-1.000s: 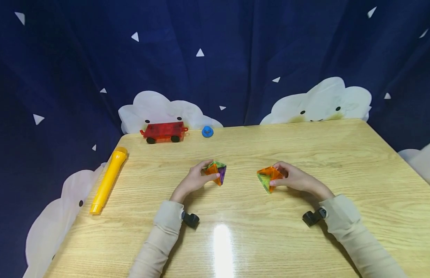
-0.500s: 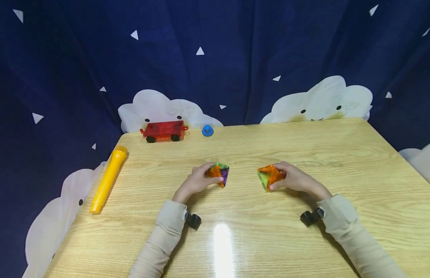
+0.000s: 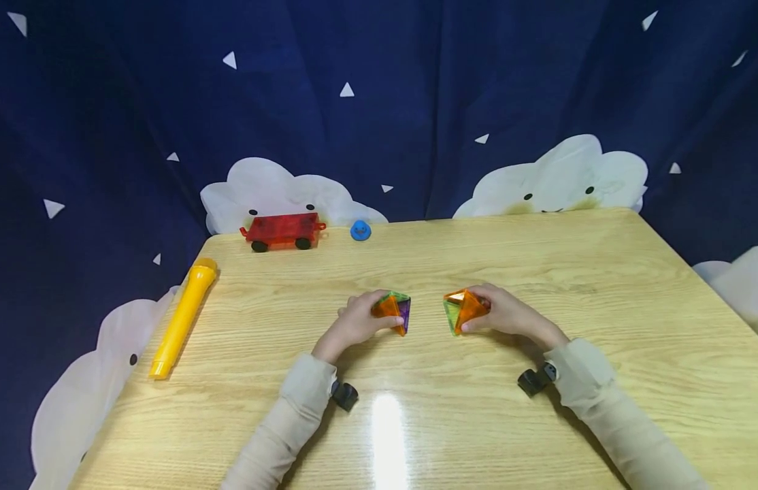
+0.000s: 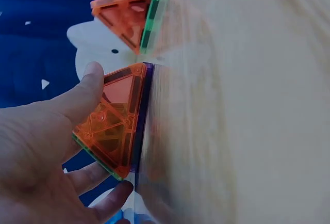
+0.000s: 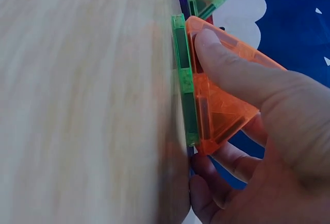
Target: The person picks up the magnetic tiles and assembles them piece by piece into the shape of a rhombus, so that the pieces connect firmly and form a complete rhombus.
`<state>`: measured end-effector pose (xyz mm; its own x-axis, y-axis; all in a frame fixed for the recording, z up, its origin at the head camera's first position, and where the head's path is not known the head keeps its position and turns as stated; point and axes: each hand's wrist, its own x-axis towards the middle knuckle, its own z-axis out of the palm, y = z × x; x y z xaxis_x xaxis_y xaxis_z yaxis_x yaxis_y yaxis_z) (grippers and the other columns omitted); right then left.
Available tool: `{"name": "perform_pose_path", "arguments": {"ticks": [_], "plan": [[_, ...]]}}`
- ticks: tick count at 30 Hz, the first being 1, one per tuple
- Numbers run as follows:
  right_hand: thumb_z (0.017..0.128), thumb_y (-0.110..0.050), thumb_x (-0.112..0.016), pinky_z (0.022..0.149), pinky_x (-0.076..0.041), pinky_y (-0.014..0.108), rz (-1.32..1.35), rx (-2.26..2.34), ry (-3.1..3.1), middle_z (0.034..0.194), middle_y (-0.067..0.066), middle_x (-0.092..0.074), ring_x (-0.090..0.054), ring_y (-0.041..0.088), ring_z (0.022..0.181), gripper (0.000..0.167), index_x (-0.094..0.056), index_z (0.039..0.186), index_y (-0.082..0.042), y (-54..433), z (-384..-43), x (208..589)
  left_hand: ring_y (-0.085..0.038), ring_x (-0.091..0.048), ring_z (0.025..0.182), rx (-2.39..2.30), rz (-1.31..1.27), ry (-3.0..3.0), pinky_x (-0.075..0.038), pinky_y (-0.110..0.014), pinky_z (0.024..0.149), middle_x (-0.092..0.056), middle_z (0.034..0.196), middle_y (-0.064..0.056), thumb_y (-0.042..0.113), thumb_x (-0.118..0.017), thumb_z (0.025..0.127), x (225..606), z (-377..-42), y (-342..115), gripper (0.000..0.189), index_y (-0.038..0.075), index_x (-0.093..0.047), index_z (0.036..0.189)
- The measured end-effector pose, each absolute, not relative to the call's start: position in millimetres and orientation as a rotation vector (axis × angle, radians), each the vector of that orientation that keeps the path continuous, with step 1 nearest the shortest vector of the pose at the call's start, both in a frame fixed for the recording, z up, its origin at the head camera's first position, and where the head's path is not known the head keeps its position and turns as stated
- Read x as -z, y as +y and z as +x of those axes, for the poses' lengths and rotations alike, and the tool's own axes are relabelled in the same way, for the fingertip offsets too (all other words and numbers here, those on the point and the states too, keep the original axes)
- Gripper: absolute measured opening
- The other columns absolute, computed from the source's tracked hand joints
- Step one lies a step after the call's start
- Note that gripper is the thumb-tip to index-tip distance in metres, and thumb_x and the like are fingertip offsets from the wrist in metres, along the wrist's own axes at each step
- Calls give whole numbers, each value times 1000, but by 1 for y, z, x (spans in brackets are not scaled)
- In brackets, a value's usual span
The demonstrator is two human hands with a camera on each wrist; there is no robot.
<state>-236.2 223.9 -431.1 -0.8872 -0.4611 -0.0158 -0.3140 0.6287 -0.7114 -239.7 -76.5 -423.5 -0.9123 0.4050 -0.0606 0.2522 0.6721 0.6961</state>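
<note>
My left hand [image 3: 356, 322] holds a small pyramid of see-through magnetic tiles [image 4: 119, 115] between thumb and fingers. Orange, green and purple sides show on it, the purple one lying along the table in the left wrist view. In my right hand [image 3: 504, 312] is a second magnetic-tile pyramid [image 3: 467, 309], with orange faces and a green tile [image 5: 185, 79] against the tabletop. The thumb presses on an orange face. A short gap separates the two pyramids in the middle of the table.
Toward the back left of the wooden table [image 3: 569, 272] stands a red wheeled tile car [image 3: 284, 231], with a small blue duck [image 3: 360, 230] to its right. A yellow toy microphone [image 3: 183, 320] lies along the left edge. A dark blue curtain [image 3: 403, 82] hangs behind.
Both hands have moved inward with their pyramids, the left one to the right and the right one to the left, so the gap has narrowed. The view has shifted slightly.
</note>
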Motion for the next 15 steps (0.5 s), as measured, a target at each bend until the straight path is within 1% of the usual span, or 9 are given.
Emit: {"name": "perform_pose_path", "arguments": {"ticks": [4, 7, 11, 15], "plan": [[76, -25, -81, 80, -43, 36, -672, 1092, 2670, 109, 14, -58, -50, 22, 93, 55, -58, 119, 0, 216, -239, 431, -37, -43, 112, -1037, 531, 2693, -25, -58, 89, -54, 133, -10, 38, -68, 86, 423, -240, -74, 55, 15, -53, 134], [76, -24, -81, 82, -43, 38, -690, 1085, 2686, 108, 14, -59, -51, 24, 95, 55, -58, 118, 1, 211, -241, 432, -36, -43, 110, -1035, 533, 2697, -25, -57, 88, -54, 133, -10, 37, -68, 87, 423, -240, -71, 56, 14, -53, 135], [75, -26, -81, 85, -44, 41, -654, 1075, 2686, 111, 17, -58, -53, 27, 97, 61, -55, 123, 3, 204, -243, 432, -37, -43, 111, -1028, 526, 2707, -25, -56, 88, -54, 134, -10, 37, -68, 87, 422, -240, -67, 55, 15, -53, 135], [77, -29, -80, 91, -43, 47, -615, 1080, 2658, 119, 21, -55, -52, 30, 103, 68, -51, 129, 3, 198, -244, 431, -37, -43, 112, -1008, 505, 2716, -24, -54, 87, -53, 135, -10, 38, -67, 87, 421, -239, -63, 56, 14, -53, 135]]}}
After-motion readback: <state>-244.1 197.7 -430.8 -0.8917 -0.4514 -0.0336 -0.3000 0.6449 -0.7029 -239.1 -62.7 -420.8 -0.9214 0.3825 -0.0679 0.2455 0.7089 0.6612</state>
